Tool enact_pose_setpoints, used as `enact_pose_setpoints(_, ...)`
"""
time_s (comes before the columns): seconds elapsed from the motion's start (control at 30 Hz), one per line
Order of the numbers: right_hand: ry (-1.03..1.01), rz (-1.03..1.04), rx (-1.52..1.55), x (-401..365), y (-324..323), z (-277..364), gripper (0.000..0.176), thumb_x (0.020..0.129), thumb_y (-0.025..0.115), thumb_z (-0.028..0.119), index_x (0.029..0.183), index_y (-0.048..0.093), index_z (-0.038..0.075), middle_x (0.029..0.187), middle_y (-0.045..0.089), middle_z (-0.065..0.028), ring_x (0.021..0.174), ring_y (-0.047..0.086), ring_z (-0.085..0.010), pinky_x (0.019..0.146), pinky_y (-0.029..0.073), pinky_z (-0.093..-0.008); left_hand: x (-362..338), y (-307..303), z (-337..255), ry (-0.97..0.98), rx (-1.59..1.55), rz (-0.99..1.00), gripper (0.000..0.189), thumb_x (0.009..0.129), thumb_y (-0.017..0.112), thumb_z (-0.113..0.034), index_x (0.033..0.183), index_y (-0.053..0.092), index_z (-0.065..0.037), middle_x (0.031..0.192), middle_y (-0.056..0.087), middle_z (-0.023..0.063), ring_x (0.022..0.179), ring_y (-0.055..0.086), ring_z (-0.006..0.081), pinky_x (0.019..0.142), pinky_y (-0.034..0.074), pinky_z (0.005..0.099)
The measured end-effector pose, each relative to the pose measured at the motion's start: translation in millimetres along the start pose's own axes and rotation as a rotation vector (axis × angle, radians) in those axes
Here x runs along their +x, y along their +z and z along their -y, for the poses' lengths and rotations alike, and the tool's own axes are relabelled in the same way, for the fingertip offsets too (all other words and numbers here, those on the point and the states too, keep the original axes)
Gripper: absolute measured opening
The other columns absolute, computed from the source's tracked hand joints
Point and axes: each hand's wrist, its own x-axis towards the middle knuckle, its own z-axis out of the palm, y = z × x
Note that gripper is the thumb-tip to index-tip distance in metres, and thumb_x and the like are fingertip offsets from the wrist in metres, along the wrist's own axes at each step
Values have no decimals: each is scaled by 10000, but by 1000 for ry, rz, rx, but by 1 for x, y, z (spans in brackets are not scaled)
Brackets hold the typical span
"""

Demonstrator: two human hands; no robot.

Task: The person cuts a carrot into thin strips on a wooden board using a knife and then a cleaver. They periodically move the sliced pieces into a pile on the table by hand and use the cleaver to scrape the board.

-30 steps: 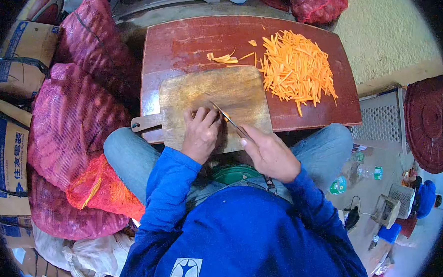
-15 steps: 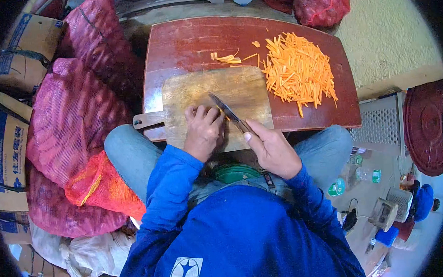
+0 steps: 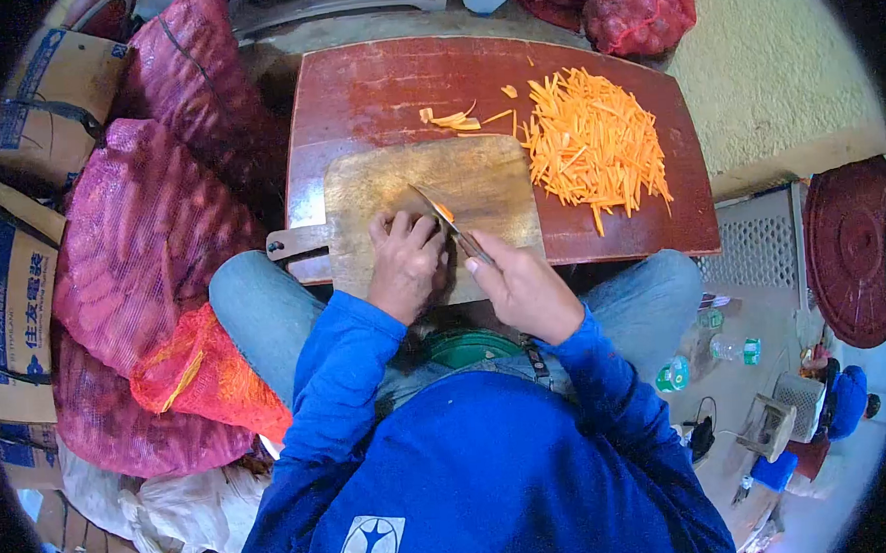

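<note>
A wooden cutting board [image 3: 498, 183] with a handle at its left lies on the near part of the red table. My left hand [image 3: 409, 263] rests on it with curled fingertips, closed over a carrot piece that they mostly hide. My right hand [image 3: 531, 290] grips a kitchen knife [image 3: 431, 205] by its handle, the blade slanting up and left right beside the left fingertips. An orange carrot slice [image 3: 445, 212] shows against the blade. Right of the board is a big heap of carrot strips [image 3: 596, 143]. A few carrot scraps [image 3: 450, 120] lie behind the board.
The red table [image 3: 383, 89] stands over my knees. Purple mesh sacks [image 3: 151, 252] and an orange net bag [image 3: 212, 364] crowd my left, beside stacked cardboard boxes [image 3: 13, 289]. A red net sack [image 3: 640, 16] is behind the table; a wall [image 3: 783, 78] rises at the right.
My right hand and the knife have shifted slightly left. An orange slice now shows plainly beside the blade. My left hand stays in about the same place.
</note>
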Motion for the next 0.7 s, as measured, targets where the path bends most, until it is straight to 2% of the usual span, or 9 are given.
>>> enact_pose_setpoints(0.07,-48,-20,68,-1,-3,-2,348,1055,581,180,1358,580,8,957,679,-334,911,680,-536,758,535,-559,1,-1,0,-54,-63,-41,258,758,777,-109,1011,760,-57,1027,653,85,1028,600,301,971,395,514)
enact_pose_setpoints(0.13,-31,-141,155,-9,-5,-1,348,1055,597,177,1359,592,7,920,674,-316,880,696,-507,743,545,-507,0,-1,1,-110,-100,-43,273,756,788,-97,1025,754,-64,1043,667,93,1029,607,314,946,399,500)
enact_pose_setpoints(0.23,-44,-134,99,-16,-9,-1,342,1056,603,169,1359,596,10,887,661,-294,842,704,-474,730,545,-463,1,1,2,-166,-150,-91,262,760,809,-78,1015,749,-69,1022,679,103,1000,619,326,895,408,470)
enact_pose_setpoints(0.37,-38,-96,131,-24,-5,-3,333,1057,599,168,1346,598,3,880,653,-288,824,703,-462,728,543,-463,3,0,2,-206,-191,-182,187,776,826,-63,948,752,-55,933,678,111,926,635,325,843,426,442)
enact_pose_setpoints(0.57,-100,-104,174,-21,8,-4,312,1059,584,160,1329,606,6,864,654,-273,816,704,-447,724,543,-458,3,-3,2,-271,-168,-207,182,764,825,-55,930,754,-35,907,672,114,904,633,335,824,440,459)
enact_pose_setpoints(0.67,-155,-137,167,-17,6,-7,301,1060,577,154,1319,614,4,845,654,-258,767,693,-399,710,535,-440,4,-3,2,-280,-172,-202,166,756,819,-42,908,752,-49,890,663,104,880,625,331,819,439,462)
enact_pose_setpoints(0.7,-44,-74,157,-15,-4,-3,294,1062,580,157,1305,624,-2,835,660,-239,750,685,-357,707,532,-428,4,-2,2,-280,-174,-201,166,756,819,-42,908,752,-49,890,663,104,880,625,331,819,439,462)
